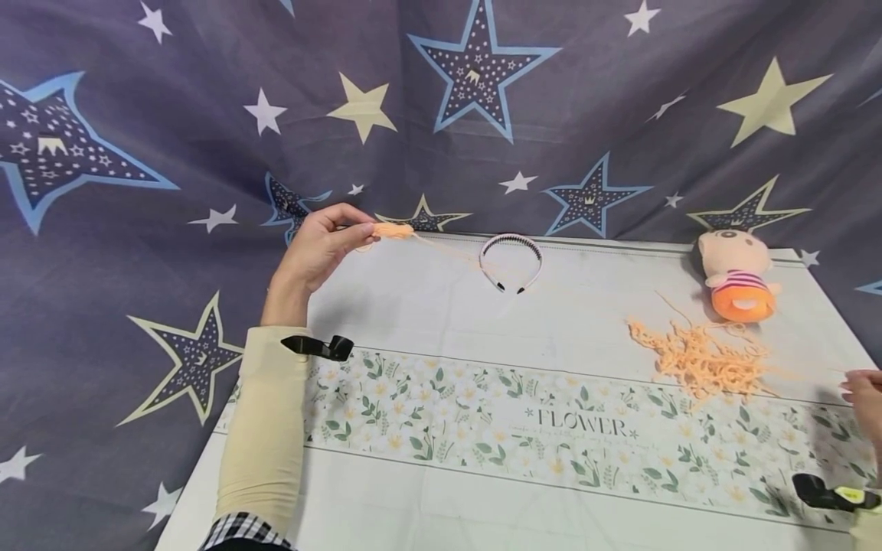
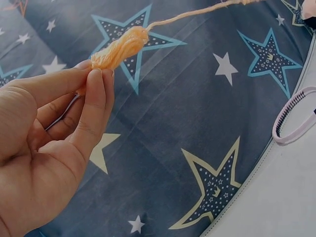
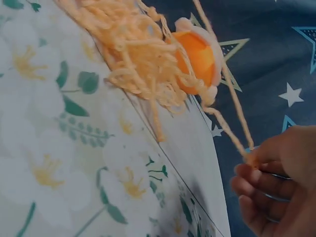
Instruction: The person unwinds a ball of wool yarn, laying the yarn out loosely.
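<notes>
My left hand [image 1: 320, 249] is raised over the table's far left part and pinches a small wound bundle of orange yarn [image 2: 121, 49] between thumb and fingertips. From the bundle's far end a strand runs off to the right, past the headband. At the right edge of the head view, partly cut off, my right hand [image 1: 867, 398] is held out. The right wrist view shows its thumb and fingers pinching a yarn strand [image 3: 229, 131], which doubles back at the fingertips. Between the hands, nearer the right, a loose tangled heap of orange yarn [image 1: 710, 360] lies on the table.
A pale headband [image 1: 511, 239] with dark teeth lies at the table's back. A plush doll [image 1: 740, 279] with striped top and orange bottom sits behind the yarn heap. The white table [image 1: 413, 306] carries a printed floral band and meets a star-patterned cloth [image 1: 427, 168] behind.
</notes>
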A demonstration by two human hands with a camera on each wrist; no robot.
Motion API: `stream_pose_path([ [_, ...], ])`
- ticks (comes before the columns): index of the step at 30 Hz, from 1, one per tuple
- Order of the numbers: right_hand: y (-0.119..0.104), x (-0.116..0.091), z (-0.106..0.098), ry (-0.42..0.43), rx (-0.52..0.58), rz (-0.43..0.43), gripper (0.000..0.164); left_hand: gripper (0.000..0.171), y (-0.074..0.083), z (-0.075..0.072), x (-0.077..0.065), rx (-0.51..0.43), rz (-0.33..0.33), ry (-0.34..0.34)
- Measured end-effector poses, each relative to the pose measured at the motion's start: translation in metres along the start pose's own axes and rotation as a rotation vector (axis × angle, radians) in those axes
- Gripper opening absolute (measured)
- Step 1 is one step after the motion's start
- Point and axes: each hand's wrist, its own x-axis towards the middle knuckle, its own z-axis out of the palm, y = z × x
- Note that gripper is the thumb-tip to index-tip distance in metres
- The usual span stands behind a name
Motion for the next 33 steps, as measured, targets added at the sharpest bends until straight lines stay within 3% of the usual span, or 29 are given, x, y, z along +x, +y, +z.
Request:
stream_pose_path([
  [1, -0.012, -0.008, -0.001, -0.015, -0.052, 0.037, 0.022, 0.007, 0.0, 0.001, 0.0, 0.0, 0.002, -0.002],
  [4, -0.037, -0.029, -0.006, -0.084, -0.147, 0.039, 0.02, 0.007, -0.001, 0.003, 0.001, 0.004, 0.005, -0.011],
  [7, -0.044, -0.033, -0.007, -0.156, -0.162, -0.016, 0.016, 0.008, -0.001, 0.006, 0.001, 0.006, 0.005, -0.023],
  [10, -0.043, -0.031, -0.005, -0.179, -0.143, -0.062, 0.013, 0.01, -0.001, 0.009, 0.002, 0.007, 0.004, -0.033],
  [12, -0.054, -0.035, -0.003, -0.169, -0.163, -0.086, 0.013, 0.01, -0.002, 0.01, 0.002, 0.011, 0.003, -0.04],
  [14, -0.085, -0.048, -0.003, -0.154, -0.21, -0.077, 0.014, 0.009, -0.001, 0.011, 0.002, 0.016, 0.002, -0.048],
  [19, -0.183, -0.092, -0.002, -0.125, -0.31, -0.07, 0.038, 0.008, -0.001, 0.016, 0.003, 0.023, -0.004, -0.077],
  [24, -0.239, -0.114, 0.014, -0.096, -0.293, -0.226, 0.037, 0.01, -0.003, 0.023, 0.005, 0.004, -0.008, -0.11],
  [33, -0.311, -0.146, 0.063, -0.225, 0.001, -0.564, 0.026, 0.011, -0.007, 0.034, 0.006, 0.041, -0.061, -0.15],
])
